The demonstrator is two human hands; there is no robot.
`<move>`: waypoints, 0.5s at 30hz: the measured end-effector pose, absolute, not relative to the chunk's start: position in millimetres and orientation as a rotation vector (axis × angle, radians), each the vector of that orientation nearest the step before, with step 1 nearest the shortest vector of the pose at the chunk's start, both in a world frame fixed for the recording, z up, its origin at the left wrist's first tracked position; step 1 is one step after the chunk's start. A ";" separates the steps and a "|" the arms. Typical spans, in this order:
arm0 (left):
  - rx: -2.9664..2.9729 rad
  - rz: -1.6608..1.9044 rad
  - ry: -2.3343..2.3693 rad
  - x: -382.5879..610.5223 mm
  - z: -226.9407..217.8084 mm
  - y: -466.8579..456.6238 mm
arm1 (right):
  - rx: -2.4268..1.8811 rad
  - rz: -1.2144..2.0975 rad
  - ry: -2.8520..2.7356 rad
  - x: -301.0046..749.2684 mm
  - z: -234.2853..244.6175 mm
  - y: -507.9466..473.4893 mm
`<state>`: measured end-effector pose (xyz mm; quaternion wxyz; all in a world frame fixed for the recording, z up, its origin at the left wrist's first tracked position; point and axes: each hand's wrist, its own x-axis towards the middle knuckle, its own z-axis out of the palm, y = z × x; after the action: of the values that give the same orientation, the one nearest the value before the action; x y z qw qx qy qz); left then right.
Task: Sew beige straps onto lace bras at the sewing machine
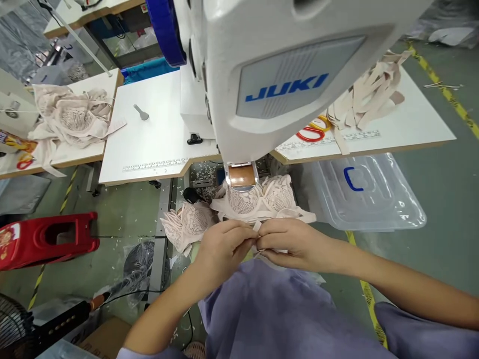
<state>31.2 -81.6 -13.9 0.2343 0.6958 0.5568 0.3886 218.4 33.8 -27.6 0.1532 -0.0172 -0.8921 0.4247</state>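
My left hand [227, 244] and my right hand [286, 240] meet in front of my lap, fingertips pinched together on a thin pale fabric strip [257, 227]. Most of the strip is hidden by the fingers. Just beyond them, a beige lace bra [279, 197] lies under the head of the white JUKI sewing machine [277, 94]. Another lace bra piece [190, 222] hangs to the left of it, beside my left hand.
Red and yellow scissors [311, 133] and a heap of beige strips [368, 94] lie on the right tabletop. Below stands a clear lidded box [370, 194]. More lace garments [77, 117] lie at left, above a red stool [48, 239]. A fan [17, 324] stands lower left.
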 end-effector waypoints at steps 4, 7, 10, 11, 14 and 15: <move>1.927 0.865 1.598 29.3 -6.5 -79.2 | -0.008 1.029 -2.589 215.2 -25.2 30.8; 1.927 0.579 1.687 28.9 -1.7 -70.3 | 0.010 0.771 -2.655 212.0 -31.7 27.9; 1.905 0.323 1.711 27.1 -1.0 -57.4 | 0.024 0.658 -2.683 209.0 -46.0 26.5; 1.883 0.274 1.701 25.9 -1.2 -53.4 | 0.009 0.654 -2.679 208.5 -50.7 26.4; 1.782 0.262 1.639 21.9 0.1 -45.4 | -0.072 0.660 -2.636 208.5 -58.6 26.6; 1.747 0.284 1.617 21.0 1.5 -44.3 | -0.103 0.655 -2.621 208.9 -58.7 26.7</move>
<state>21.0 -44.3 1.5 0.3637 0.6788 0.6283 0.1104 208.9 26.7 -58.7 0.2174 -0.0370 -0.9463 0.2365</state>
